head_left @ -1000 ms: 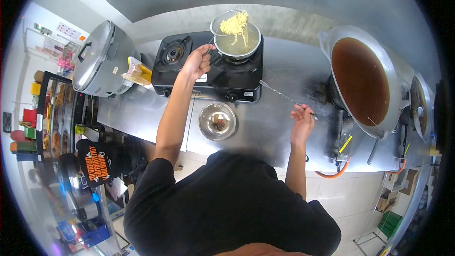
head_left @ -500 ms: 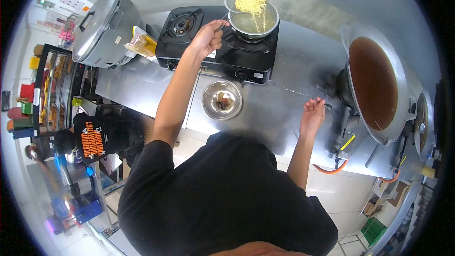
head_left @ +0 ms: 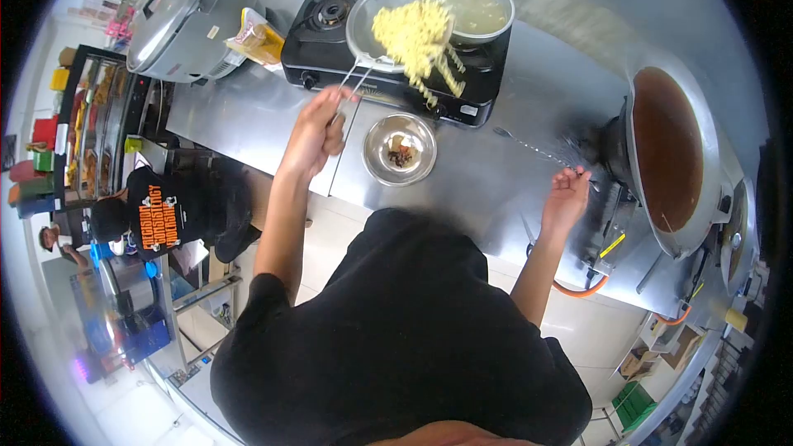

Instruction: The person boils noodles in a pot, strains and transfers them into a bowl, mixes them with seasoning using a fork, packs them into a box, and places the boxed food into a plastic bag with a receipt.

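Observation:
My left hand (head_left: 314, 136) is closed around the wire handle of a mesh strainer (head_left: 357, 23). Curly yellow noodles (head_left: 410, 31) fill the strainer, and some strands hang over its right edge. The strainer is over the black gas stove, beside a pot (head_left: 475, 7) of cloudy water. Below it on the counter, a metal bowl (head_left: 376, 167) holds small dark and reddish bits, perhaps seasoning. Between the fingers of my right hand (head_left: 566, 202) is a long twisted-handled spoon (head_left: 541, 151), its far end pointing left above the counter.
The two-burner gas stove (head_left: 301, 54) has a large lidded cooker (head_left: 186, 29) and a yellow packet (head_left: 256, 37) on its left. A big pan of brown liquid (head_left: 673, 149) stands at right, near an orange hose (head_left: 582, 291). A person in a black shirt (head_left: 178, 211) is at left.
My left hand has brought the noodle-filled strainer away from above the pot, left and toward me. My right hand still holds the spoon. The whole view has shifted slightly.

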A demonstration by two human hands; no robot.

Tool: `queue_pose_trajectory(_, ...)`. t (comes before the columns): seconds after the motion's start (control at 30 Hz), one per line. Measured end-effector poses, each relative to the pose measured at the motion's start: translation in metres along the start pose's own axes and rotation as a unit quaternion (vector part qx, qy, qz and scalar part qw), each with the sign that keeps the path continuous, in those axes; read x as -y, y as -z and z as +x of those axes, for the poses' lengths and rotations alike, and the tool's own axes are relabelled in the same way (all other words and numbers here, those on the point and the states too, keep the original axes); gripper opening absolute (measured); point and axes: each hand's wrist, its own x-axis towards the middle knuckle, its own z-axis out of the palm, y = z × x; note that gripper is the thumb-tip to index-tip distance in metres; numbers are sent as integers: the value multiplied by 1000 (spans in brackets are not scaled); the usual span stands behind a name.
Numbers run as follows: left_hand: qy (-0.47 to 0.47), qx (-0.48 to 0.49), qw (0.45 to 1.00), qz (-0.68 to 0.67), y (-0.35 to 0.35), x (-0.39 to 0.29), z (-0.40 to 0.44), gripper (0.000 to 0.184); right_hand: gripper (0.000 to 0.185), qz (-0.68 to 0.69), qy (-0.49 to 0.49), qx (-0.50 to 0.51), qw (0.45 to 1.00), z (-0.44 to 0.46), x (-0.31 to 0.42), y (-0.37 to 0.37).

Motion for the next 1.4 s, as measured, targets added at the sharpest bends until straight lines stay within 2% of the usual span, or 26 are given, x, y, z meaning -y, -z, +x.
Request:
queue_pose_trajectory(0.2,46,-60,997,4,39,69,-69,30,30,-21,-16,1,1000,-16,-3,-9)
queue_pose_trajectory(0.3,62,-111,989,70,47,93,-86,30,30,-38,-23,9,999,-24,-8,-7)
queue_pose_trajectory(0.4,-4,-126,975,183,66,141,-86,30,30,-47,-30,19,998,-28,-16,-2)
queue_pose_trajectory(0.43,-27,-138,964,226,68,153,-85,30,30,-47,-31,21,998,-29,-17,-3)
queue_pose_trajectory(0.47,-145,-162,907,361,72,169,-80,25,30,-49,-28,24,998,-29,-18,-4)
queue_pose_trajectory(0.57,-142,-208,844,474,55,171,-85,19,31,-65,-17,26,997,-38,-18,-8)
queue_pose_trajectory(0.6,-116,-205,837,494,56,175,-85,18,32,-76,-12,26,997,-42,-17,-12)
queue_pose_trajectory(0.7,-198,-210,783,551,66,195,-84,20,33,-111,0,36,993,-53,-17,-19)
queue_pose_trajectory(0.9,-221,-167,734,620,84,212,-84,30,34,-139,10,52,989,-55,-24,-20)
queue_pose_trajectory(1.1,-279,-161,721,613,80,195,-84,31,34,-134,7,45,990,-56,-24,-24)
queue_pose_trajectory(1.2,-308,-164,741,573,78,179,-79,27,33,-136,6,49,990,-56,-22,-22)
queue_pose_trajectory(1.3,-360,-217,761,494,65,153,-62,21,32,-118,2,43,992,-56,-23,-17)
queue_pose_trajectory(1.33,-328,-241,773,488,51,136,-57,19,31,-107,6,40,993,-53,-22,-17)
queue_pose_trajectory(1.4,-329,-222,825,403,24,108,-31,21,30,-98,-9,49,994,-51,-21,-16)
